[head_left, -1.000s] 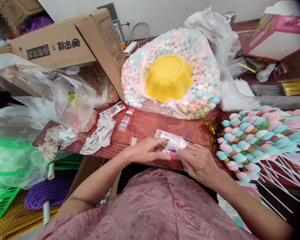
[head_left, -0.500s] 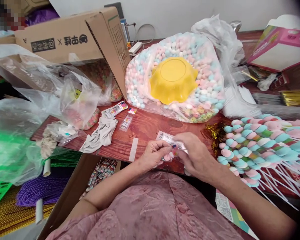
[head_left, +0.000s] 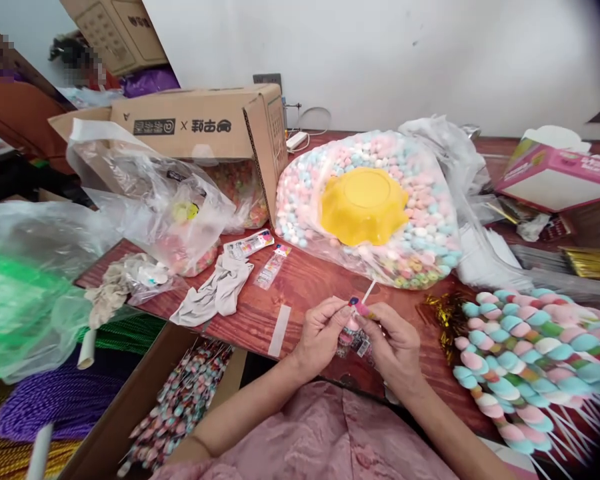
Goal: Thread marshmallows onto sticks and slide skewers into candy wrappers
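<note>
In the middle of the table's front edge my left hand (head_left: 323, 337) pinches the printed end of a small clear plastic wrapper (head_left: 364, 348). Facing it, my right hand (head_left: 397, 343) has its thumb and fingers closed at the same spot. Between them is a marshmallow skewer (head_left: 348, 338), partly inside the wrapper, with its white stick (head_left: 369, 291) poking up and away from me. Fingers cover much of the skewer. To the right lies a pile of pastel twisted marshmallow skewers (head_left: 525, 353), sticks toward me.
Beyond my hands sits a big bag of marshmallows (head_left: 300, 200) with a yellow bowl (head_left: 365, 207) upside down on it. At left are flat wrappers (head_left: 273, 267), a grey cloth (head_left: 215, 287) and a cardboard box (head_left: 195, 127). Below, an open carton (head_left: 185, 393) holds many packed skewers.
The view has tilted up and shifted left. My right hand has come in from over the wrapper to pinch beside the left, and a white stick now shows above the fingers.
</note>
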Tool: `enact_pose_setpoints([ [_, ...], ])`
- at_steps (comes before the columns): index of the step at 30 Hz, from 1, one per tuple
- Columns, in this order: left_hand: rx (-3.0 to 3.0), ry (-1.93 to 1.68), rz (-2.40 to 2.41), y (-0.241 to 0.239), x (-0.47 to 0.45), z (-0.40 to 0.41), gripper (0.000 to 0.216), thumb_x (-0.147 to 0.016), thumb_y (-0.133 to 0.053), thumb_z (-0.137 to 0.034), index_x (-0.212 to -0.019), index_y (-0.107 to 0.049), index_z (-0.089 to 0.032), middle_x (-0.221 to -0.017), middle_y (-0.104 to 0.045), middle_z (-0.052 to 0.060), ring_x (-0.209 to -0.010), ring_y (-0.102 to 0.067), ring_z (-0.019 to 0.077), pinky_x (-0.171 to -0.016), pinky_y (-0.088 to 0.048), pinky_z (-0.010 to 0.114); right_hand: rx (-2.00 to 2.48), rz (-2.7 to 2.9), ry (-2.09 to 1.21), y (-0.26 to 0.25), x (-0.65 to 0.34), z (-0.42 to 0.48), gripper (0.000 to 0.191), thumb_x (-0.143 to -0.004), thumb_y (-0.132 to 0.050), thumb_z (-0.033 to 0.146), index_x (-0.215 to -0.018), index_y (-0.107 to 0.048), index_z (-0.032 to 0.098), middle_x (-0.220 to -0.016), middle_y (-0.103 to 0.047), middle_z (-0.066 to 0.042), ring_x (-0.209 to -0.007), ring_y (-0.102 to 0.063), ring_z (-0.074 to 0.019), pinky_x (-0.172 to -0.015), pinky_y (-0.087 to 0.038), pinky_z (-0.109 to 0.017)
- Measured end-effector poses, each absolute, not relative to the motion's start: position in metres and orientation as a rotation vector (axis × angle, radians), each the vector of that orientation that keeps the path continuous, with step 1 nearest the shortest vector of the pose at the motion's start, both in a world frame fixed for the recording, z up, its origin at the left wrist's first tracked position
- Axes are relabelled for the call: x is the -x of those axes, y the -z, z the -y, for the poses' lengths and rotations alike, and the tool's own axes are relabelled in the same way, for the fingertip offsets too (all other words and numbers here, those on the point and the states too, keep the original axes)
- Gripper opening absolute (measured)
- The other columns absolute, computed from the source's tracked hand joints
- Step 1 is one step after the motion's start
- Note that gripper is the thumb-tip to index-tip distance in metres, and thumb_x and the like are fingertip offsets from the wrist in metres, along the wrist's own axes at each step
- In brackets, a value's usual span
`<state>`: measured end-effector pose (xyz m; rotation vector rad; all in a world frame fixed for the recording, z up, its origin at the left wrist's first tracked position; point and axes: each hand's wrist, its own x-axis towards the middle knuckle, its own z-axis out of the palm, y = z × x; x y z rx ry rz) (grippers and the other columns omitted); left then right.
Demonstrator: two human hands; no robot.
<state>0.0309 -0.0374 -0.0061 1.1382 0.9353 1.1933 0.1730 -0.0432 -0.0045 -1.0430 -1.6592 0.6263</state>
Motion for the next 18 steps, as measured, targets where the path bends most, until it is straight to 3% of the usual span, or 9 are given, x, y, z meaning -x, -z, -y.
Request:
enact_pose_setpoints([
  [3,-1.002,-1.04,-0.849,0.012,-0.033,0.038,0.045,-0.085,-0.059,-0.056,-0.071,-0.062,-0.014,-0.07,-0.055,0.001,-0.061,-0.048,0.0088,-0.061,-0.042,0.024,0.984,1.63,-0.528,0.012,-0.178,0.044,0.023,-0.088,-0.059,0.011,-0.1,-0.07,0.028,-0.085,-0.062,-0.003,-0.075,-0.06,-0.0167,-0.064,-0.049,-0.031],
  [9,-0.95,-0.966,-0.726,0.011,-0.038,0.033,0.054,-0.078,-0.061,-0.067,-0.07,-0.058,-0.014,-0.073,-0.055,0.002,-0.068,-0.049,0.0111,-0.069,-0.042,0.025,1.015,1.444,-0.399,0.014,-0.168,0.041,0.014,-0.085,-0.065,0.016,-0.091,-0.071,0.027,-0.08,-0.054,-0.002,-0.073,-0.055,-0.0166,-0.062,-0.047,-0.033],
  [12,-0.961,-0.905,-0.677,0.007,-0.032,0.028,0.052,-0.076,-0.065,-0.066,-0.072,-0.058,-0.014,-0.073,-0.053,0.001,-0.066,-0.047,0.0095,-0.067,-0.04,0.024,1.021,1.353,-0.527,0.014,-0.16,0.036,0.006,-0.084,-0.065,0.019,-0.083,-0.068,0.024,-0.085,-0.055,-0.002,-0.08,-0.057,-0.0172,-0.069,-0.049,-0.033],
  [15,-1.024,-0.847,-0.698,0.005,-0.023,0.025,0.049,-0.077,-0.065,-0.063,-0.075,-0.058,-0.014,-0.071,-0.05,-0.002,-0.06,-0.043,0.0071,-0.059,-0.037,0.021,1.01,1.385,-0.712,0.014,-0.161,0.032,0.01,-0.087,-0.061,0.022,-0.077,-0.063,0.021,-0.085,-0.058,-0.003,-0.077,-0.06,-0.0169,-0.068,-0.051,-0.033],
  [18,-1.086,-0.801,-0.749,0.006,-0.015,0.025,0.046,-0.084,-0.059,-0.059,-0.075,-0.06,-0.013,-0.07,-0.054,-0.001,-0.058,-0.044,0.0068,-0.055,-0.036,0.02,1.005,1.468,-0.678,0.007,-0.176,0.031,0.006,-0.087,-0.06,0.021,-0.085,-0.065,0.022,-0.092,-0.063,-0.005,-0.084,-0.062,-0.0198,-0.074,-0.051,-0.036],
])
